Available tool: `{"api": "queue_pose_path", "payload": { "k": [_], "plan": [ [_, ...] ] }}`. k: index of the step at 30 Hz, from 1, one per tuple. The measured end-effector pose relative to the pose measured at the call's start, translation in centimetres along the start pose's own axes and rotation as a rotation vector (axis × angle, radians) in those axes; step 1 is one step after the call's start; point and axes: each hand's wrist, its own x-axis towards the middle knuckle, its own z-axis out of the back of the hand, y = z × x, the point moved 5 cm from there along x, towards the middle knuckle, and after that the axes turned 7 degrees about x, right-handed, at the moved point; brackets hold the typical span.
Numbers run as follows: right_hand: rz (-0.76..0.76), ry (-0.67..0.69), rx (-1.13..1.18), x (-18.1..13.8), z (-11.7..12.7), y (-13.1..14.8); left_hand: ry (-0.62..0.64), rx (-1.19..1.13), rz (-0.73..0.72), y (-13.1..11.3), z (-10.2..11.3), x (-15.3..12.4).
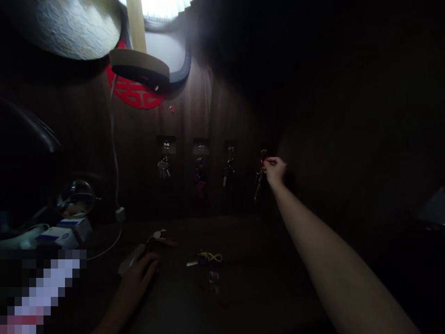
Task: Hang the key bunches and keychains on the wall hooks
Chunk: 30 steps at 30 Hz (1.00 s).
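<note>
My right hand (276, 171) reaches out to the rightmost wall hook (263, 151). Its fingers pinch something red on a bunch of keys (257, 185) there. Whether the bunch hangs on the hook or in my fingers, I cannot tell. My left hand (142, 271) rests on the dark tabletop with fingers stretched out, beside a pale elongated object (132, 259). Right of it lies a key with a yellow cord (210, 256). Three more key bunches hang on hooks to the left: silver keys (164, 168), keys with a reddish tag (200, 188), and dark keys (227, 174).
A lit lamp (139, 65) hangs at the upper left before a red paper cutout (139, 98). Its white cable (114, 139) runs down the wall. Small boxes (66, 234) and a round mirror (78, 199) stand at left. A small square tag (213, 277) lies in front.
</note>
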Motion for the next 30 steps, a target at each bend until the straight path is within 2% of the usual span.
{"api": "queue_pose_path", "payload": {
  "k": [7, 13, 23, 30],
  "plan": [
    [-0.061, 0.016, -0.075, 0.7, -0.7, -1.1, 0.024, -0.026, 0.014, 0.0, -0.2, 0.2],
    [-0.07, 0.018, -0.103, -0.6, 0.1, -2.4, 0.022, -0.045, 0.033, 0.1, -0.1, 0.2],
    [-0.129, 0.054, -0.07, -4.6, 1.5, -4.4, 0.037, -0.047, 0.036, -0.1, 0.1, 0.1],
    [-0.226, 0.154, 0.001, -10.0, 1.4, -5.6, 0.033, -0.053, 0.041, -0.7, 0.4, -0.2]
  ]
}}
